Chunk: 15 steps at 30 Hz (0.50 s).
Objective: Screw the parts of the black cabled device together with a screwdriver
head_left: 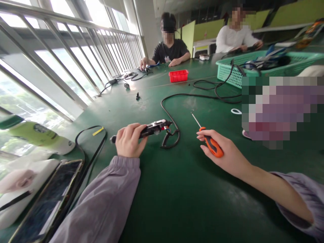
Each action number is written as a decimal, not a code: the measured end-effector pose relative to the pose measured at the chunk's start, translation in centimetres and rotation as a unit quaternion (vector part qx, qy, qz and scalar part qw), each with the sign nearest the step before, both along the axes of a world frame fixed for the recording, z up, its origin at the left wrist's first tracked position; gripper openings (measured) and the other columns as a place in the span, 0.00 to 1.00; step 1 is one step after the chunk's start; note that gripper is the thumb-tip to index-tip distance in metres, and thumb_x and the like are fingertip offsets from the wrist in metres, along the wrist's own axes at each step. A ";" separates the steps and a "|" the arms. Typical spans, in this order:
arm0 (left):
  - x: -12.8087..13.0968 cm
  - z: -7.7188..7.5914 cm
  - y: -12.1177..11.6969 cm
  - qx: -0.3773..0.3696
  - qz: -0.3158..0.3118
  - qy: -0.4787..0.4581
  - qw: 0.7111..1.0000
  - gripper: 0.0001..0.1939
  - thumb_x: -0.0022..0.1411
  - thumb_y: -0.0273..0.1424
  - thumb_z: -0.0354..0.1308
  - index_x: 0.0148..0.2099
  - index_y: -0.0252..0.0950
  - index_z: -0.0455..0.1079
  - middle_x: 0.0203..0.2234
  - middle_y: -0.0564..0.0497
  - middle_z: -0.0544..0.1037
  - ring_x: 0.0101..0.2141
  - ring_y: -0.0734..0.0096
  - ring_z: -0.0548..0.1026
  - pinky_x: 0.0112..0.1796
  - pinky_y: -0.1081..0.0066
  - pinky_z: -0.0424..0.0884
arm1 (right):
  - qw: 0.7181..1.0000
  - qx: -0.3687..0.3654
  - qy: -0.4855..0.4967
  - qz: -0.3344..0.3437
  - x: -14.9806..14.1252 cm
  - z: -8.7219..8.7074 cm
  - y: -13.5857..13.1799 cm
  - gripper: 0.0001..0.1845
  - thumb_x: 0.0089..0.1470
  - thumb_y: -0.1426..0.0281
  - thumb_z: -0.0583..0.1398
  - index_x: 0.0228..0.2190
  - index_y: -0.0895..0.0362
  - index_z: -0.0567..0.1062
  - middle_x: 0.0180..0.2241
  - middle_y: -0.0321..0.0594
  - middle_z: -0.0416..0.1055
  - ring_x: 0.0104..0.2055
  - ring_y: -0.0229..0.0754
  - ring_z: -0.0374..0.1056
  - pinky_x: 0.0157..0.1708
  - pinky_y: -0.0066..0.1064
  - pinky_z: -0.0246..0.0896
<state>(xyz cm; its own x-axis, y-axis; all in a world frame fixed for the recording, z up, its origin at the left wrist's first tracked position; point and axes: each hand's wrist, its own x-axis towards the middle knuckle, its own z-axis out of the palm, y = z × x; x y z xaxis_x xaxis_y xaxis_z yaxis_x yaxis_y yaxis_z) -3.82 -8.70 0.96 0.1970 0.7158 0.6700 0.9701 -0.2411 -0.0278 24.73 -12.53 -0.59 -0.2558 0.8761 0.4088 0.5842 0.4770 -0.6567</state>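
Observation:
My left hand [130,139] is wrapped round a long black electrical appliance [153,129], whose exact kind I cannot make out. At its right end the casing looks open, with small red and blue wires showing. A black cord [164,101] runs near that end, and a loose dark curved piece [165,140] lies just below it. In my right hand [222,148] is a screwdriver [214,146] with an orange and black handle. Its thin metal shaft points up and to the left, apart from the appliance. My right fingers are only loosely closed about the handle.
A red basket [178,76] and a green basket [229,74] holding tools and cords stand farther back. A small black part [138,96] lies mid-table. On the left are a phone [50,202], a bottle [37,133] and a strap [101,145]. Two people sit opposite.

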 end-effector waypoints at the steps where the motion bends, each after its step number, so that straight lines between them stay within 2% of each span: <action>1: 1.1 -0.1 0.4 -0.005 -0.028 0.004 1.000 0.13 0.60 0.33 0.52 0.48 0.41 0.69 0.41 0.48 0.75 0.43 0.65 0.72 0.47 0.66 0.62 | 1.000 0.004 0.000 -0.011 0.0 0.0 0.0 0.16 0.53 0.70 0.56 0.45 0.53 0.64 0.43 0.42 0.70 0.44 0.42 0.69 0.46 0.36 0.65; 5: 4.6 -0.7 2.9 -0.040 -0.111 -0.015 0.993 0.18 0.60 0.36 0.53 0.52 0.39 0.65 0.44 0.48 0.75 0.44 0.65 0.72 0.50 0.65 0.59 | 0.999 -0.006 -0.027 -0.036 0.0 0.2 0.1 0.18 0.53 0.70 0.56 0.47 0.53 0.64 0.44 0.43 0.69 0.44 0.42 0.69 0.45 0.35 0.65; 8: 5.5 -1.2 4.9 -0.095 -0.142 -0.048 0.984 0.23 0.58 0.36 0.56 0.55 0.37 0.61 0.43 0.48 0.76 0.45 0.65 0.72 0.51 0.65 0.58 | 0.998 -0.032 -0.052 -0.015 0.2 -0.1 0.3 0.19 0.52 0.70 0.56 0.47 0.53 0.65 0.45 0.42 0.68 0.45 0.43 0.68 0.47 0.37 0.64; 11: 5.6 -1.5 6.0 -0.159 -0.150 -0.046 0.975 0.18 0.60 0.37 0.54 0.51 0.37 0.64 0.43 0.49 0.76 0.45 0.64 0.72 0.50 0.64 0.60 | 0.997 -0.034 -0.068 0.007 0.4 -0.5 0.5 0.21 0.51 0.71 0.57 0.48 0.52 0.64 0.49 0.43 0.67 0.50 0.45 0.65 0.52 0.41 0.61; 15: 5.6 -1.5 5.8 -0.173 -0.132 -0.010 0.976 0.17 0.62 0.38 0.50 0.51 0.36 0.65 0.42 0.47 0.75 0.44 0.61 0.71 0.49 0.61 0.61 | 0.996 -0.022 -0.087 0.021 0.4 -0.6 0.7 0.20 0.51 0.72 0.56 0.47 0.51 0.65 0.50 0.42 0.67 0.54 0.46 0.63 0.55 0.44 0.58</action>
